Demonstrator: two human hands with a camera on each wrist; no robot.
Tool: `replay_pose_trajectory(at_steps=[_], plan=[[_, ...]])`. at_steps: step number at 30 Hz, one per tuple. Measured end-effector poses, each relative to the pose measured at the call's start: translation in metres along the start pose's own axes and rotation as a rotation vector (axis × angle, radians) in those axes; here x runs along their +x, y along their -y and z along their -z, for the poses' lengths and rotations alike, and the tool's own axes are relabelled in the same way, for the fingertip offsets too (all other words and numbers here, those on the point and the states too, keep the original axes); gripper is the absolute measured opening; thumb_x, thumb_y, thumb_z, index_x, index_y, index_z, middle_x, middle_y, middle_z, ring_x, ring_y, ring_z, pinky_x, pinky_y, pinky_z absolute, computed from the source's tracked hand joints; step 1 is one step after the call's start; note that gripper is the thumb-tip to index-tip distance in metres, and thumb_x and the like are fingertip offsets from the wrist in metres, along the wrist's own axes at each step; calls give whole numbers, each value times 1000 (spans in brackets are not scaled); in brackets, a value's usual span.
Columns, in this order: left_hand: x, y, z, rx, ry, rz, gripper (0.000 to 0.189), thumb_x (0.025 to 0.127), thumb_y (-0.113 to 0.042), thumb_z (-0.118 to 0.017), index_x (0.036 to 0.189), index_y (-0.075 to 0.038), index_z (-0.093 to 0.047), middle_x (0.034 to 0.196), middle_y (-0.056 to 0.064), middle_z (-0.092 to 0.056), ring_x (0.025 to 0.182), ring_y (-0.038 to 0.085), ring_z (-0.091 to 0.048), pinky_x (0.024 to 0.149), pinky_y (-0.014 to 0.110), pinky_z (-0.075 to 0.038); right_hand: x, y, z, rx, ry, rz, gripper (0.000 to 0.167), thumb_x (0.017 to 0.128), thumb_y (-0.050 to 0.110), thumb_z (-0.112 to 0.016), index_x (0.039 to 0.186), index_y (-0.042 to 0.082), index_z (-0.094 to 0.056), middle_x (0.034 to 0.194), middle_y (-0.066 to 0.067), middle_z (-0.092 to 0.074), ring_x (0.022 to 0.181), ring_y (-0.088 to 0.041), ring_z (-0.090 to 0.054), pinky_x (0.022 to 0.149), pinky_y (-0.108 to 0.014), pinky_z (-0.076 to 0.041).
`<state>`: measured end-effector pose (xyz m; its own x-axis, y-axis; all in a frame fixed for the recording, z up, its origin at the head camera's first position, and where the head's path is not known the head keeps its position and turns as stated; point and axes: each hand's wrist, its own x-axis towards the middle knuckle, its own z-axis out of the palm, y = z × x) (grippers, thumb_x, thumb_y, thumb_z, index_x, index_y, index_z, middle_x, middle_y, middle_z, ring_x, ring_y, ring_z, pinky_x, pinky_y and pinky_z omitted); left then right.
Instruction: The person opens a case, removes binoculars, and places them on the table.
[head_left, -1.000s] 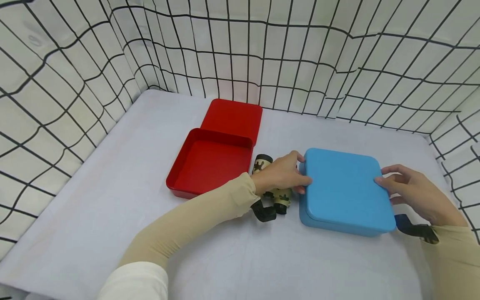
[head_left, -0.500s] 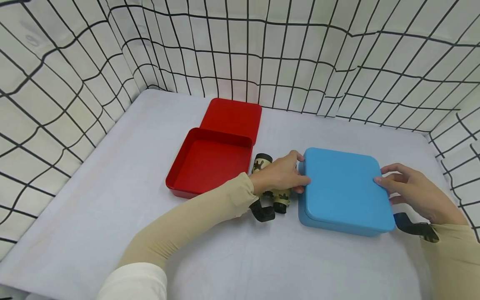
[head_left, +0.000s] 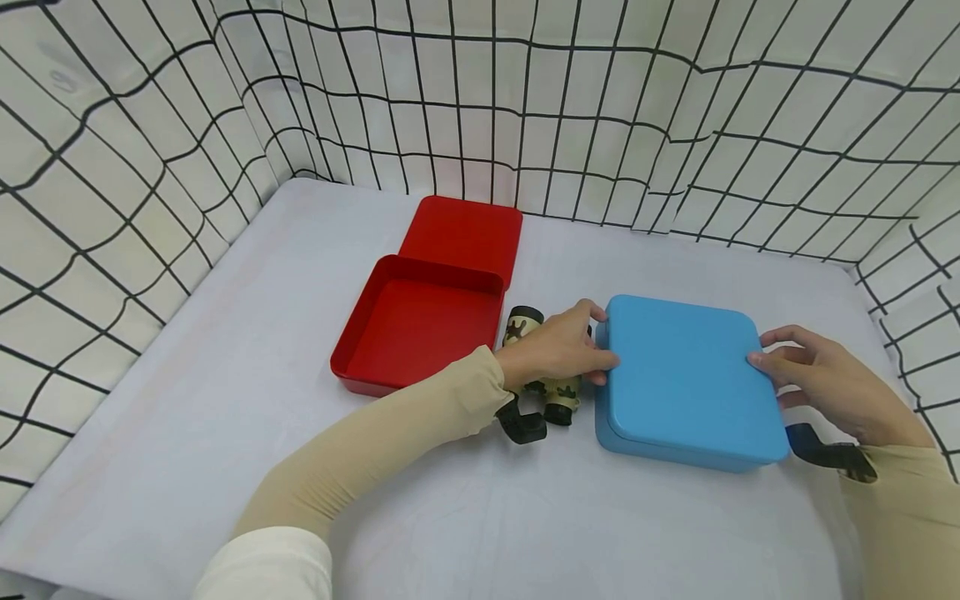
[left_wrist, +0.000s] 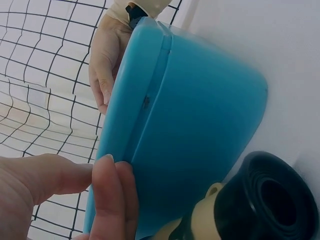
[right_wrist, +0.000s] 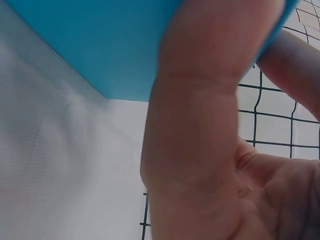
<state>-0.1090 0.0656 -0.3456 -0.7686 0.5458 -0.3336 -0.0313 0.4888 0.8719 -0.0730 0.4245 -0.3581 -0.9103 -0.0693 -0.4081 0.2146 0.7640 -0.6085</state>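
A white tabletop (head_left: 187, 467) is spreading below, and a black wire grid (head_left: 493, 40) is standing around its back and sides. The left hand (head_left: 561, 343) is holding the left edge of a blue box (head_left: 686, 375), with its thumb reaching onto the top. The right hand (head_left: 828, 379) is gripping the opposite edge in nearly the same manner. So each grip is closing narrowly on one edge, and the box is lying flat between the two, its blue lid (left_wrist: 132, 75) sitting in place. This relation is mattering the most, in my judgement: neither hand is being nearer, since both are touching the box. In the left wrist view, the left fingertips (left_wrist: 105, 170) are staying near the seam (left_wrist: 146, 105) under the lid, and the right hand is showing on the far side. About the long axis I am not deciding, because the top is looking almost square and the slanting view is shortening it.

Just left of the box, camouflage binoculars (head_left: 561, 393) are lying partly hidden beneath the left hand. Further left, a red box (head_left: 420, 333) is standing open, with its red lid (head_left: 465, 233) lying back toward the wire grid.
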Motion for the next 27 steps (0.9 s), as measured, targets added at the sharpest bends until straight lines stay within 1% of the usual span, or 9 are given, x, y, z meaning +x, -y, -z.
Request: replay_pose_trajectory(at_steps=[9,16,19,23,27], plan=[[1,1,0,0,-5,-10,64,98,-22,-69,151,-12,-34,88,6,-73,88,25,-79,85,32,-55,2,-3,-1,18,0,5,77,103,55,-55,152,2,-29,141,-33,-53,94,-18,-68,75,-29,-61],[-1,1,1,9,-3,-17,64,98,-22,-69,151,-12,-34,90,5,-72,88,25,-78,89,33,-57,1,-3,-1,20,-2,9,77,103,55,-55,153,2,-29,141,-33,-53,95,-17,-68,76,-28,-61],[-1,1,1,8,0,-20,64,99,-21,-69,151,-12,-33,90,6,-72,89,26,-78,90,33,-57,1,-3,0,20,-3,13,76,104,53,-55,152,1,-28,140,-33,-53,94,-16,-68,75,-27,-61],[-1,1,1,-1,1,-20,64,99,-21,-69,150,-11,-34,90,6,-72,89,26,-78,90,32,-57,1,-4,-1,41,2,30,74,105,48,-55,152,-1,-28,140,-32,-53,92,-12,-67,75,-27,-61],[-1,2,2,-16,4,-13,64,98,-21,-70,151,-12,-34,91,6,-73,90,26,-78,87,31,-57,1,-4,-1,37,1,20,76,104,51,-55,153,0,-28,141,-33,-53,94,-13,-67,76,-27,-61]])
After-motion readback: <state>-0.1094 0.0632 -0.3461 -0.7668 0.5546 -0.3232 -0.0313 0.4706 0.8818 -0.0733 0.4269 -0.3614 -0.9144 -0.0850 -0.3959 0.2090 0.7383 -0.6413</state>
